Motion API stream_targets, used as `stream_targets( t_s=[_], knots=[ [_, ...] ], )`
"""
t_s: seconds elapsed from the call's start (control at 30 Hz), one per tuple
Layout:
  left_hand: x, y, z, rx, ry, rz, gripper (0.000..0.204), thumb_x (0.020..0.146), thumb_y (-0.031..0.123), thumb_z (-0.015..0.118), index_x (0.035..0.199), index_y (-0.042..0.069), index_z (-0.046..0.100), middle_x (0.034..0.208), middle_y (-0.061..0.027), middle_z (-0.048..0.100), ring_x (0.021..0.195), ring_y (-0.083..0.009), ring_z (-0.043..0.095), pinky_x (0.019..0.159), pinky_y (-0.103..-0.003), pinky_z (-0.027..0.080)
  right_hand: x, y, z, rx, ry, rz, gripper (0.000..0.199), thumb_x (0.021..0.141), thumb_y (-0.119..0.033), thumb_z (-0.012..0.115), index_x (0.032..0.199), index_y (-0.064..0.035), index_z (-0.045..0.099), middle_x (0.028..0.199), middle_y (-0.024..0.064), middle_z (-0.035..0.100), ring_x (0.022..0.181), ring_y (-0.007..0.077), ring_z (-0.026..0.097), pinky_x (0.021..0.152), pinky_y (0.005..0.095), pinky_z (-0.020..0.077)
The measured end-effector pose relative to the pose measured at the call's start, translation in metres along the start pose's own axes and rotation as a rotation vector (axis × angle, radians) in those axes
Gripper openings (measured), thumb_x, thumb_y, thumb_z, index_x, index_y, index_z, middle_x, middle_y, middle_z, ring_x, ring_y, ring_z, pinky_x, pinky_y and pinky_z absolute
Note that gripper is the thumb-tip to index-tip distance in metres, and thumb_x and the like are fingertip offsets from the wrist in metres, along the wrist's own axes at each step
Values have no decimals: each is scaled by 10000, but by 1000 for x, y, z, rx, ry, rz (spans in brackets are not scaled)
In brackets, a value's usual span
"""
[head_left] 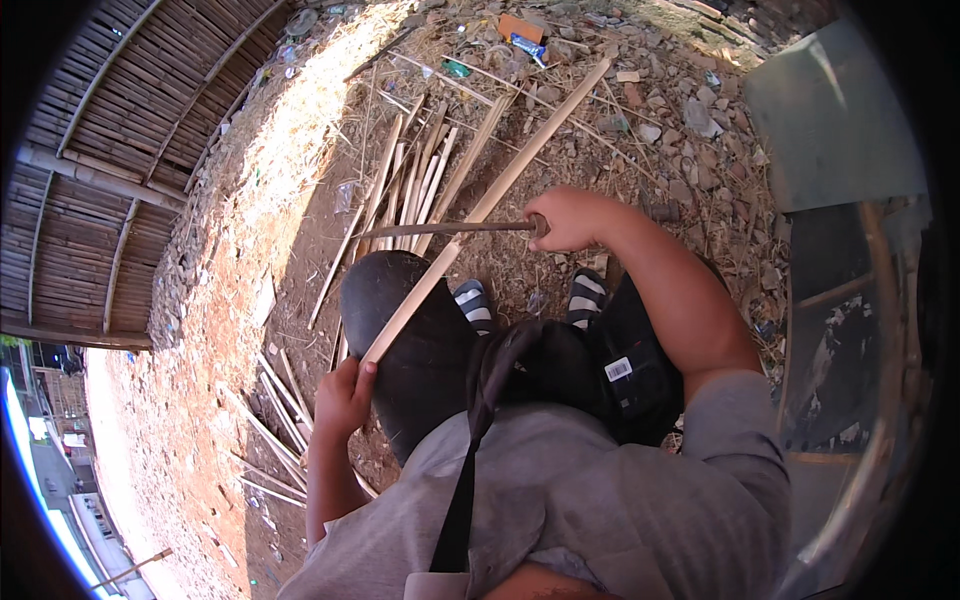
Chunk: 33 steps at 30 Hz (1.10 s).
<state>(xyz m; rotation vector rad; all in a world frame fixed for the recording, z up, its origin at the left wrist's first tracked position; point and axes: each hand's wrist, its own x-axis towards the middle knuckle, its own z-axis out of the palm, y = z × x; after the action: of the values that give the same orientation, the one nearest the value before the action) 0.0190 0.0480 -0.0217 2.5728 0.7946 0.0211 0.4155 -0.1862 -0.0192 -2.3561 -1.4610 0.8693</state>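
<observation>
My left hand is closed around the near end of a long, pale split bamboo strip. The strip slants away to the upper right, passing over my left knee. In my right hand is the handle of a long knife with a dark, narrow blade, its tip curving a little toward the left. The blade lies across the strip just beyond my knee; whether it cuts into the strip I cannot tell. Part of the handle is hidden inside my fist.
Several split bamboo pieces lie in a pile beyond my knees. More strips lie by my left hand. Rubble and litter cover the ground. A woven bamboo wall stands at left, a grey-green panel at right. My sandalled feet are close below the knife.
</observation>
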Motion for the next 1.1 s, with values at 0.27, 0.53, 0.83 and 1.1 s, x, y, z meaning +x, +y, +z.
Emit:
stream_targets(
  t_s=[0.27, 0.53, 0.83, 1.1],
  knots=[
    [-2, 3, -2, -13, -9, -29, 531, 1003, 479, 548, 762, 6, 539, 641, -233, 587, 644, -455, 608, 584, -518, 438, -1, 53, -11, 151, 137, 232, 739, 766, -407, 789, 1354, -5, 589, 1215, 218, 673, 1114, 352, 655, 952, 416, 516],
    [-1, 3, -8, 6, -21, -10, 538, 1004, 495, 538, 765, 12, 525, 645, -234, 583, 655, -467, 607, 576, -517, 436, -2, -5, 1, -8, -52, -14, 594, 791, -375, 769, 1249, -17, 647, 1091, 198, 708, 1060, 362, 672, 916, 448, 528],
    [-3, -7, 1, -37, 64, 139, 529, 1035, 475, 461, 770, 17, 495, 642, -251, 537, 657, -495, 571, 564, -529, 409, -1, 28, -8, 94, 153, 189, 646, 798, -379, 774, 1305, -9, 620, 1164, 221, 679, 1084, 350, 661, 924, 436, 521],
    [-4, -8, 5, -37, 69, 137, 579, 1016, 539, 470, 755, 21, 476, 626, -244, 535, 642, -489, 572, 553, -527, 407, 7, 41, -8, 143, 59, 210, 648, 784, -387, 793, 1298, -28, 630, 1163, 196, 688, 1086, 355, 660, 934, 429, 520]
  ],
)
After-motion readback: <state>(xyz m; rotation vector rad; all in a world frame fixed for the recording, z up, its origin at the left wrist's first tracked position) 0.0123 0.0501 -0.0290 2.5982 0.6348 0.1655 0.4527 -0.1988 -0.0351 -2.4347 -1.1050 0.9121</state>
